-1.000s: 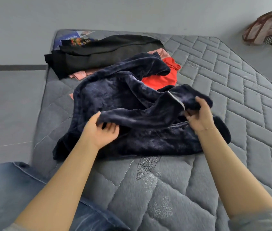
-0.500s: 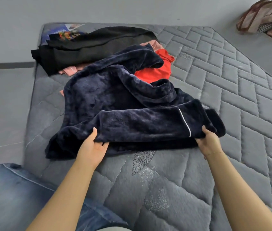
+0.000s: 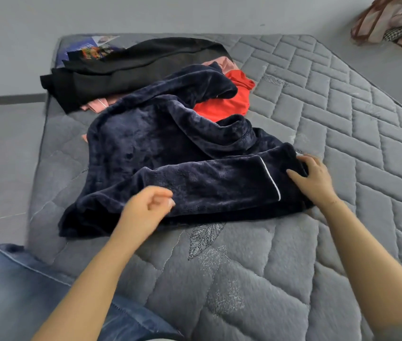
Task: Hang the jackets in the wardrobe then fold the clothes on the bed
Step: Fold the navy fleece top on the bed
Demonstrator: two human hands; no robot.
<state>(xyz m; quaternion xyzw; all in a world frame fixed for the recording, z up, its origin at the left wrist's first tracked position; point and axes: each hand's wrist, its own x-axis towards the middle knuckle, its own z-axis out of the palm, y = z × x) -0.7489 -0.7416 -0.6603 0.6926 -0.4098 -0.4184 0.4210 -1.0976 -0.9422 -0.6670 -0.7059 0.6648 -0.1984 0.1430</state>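
Grey quilted mattress (image 3: 293,279) fills most of the view; stitched leaf motif near its front edge. No brand or label text readable on it.

Navy plush garment (image 3: 170,156) lies crumpled across the mattress middle, one sleeve with a white piping line at the cuff laid along the near side.

Black garment (image 3: 121,77) spread at the far left corner, touching the navy one. Beneath it, a printed item with colourful graphics (image 3: 89,49); lettering too blurred to read.

Red garment (image 3: 224,104) and pink garment (image 3: 96,104) partly covered by the navy and black pieces.

Patterned bag (image 3: 392,20) on the floor, far right, well apart from the mattress.

Right hand (image 3: 313,178): fingers spread, resting on the sleeve cuff. Left hand (image 3: 145,207): motion-blurred, fingers loosely curled over the sleeve; cannot tell whether it pinches fabric.

Denim-clad knee (image 3: 10,291) at lower left.
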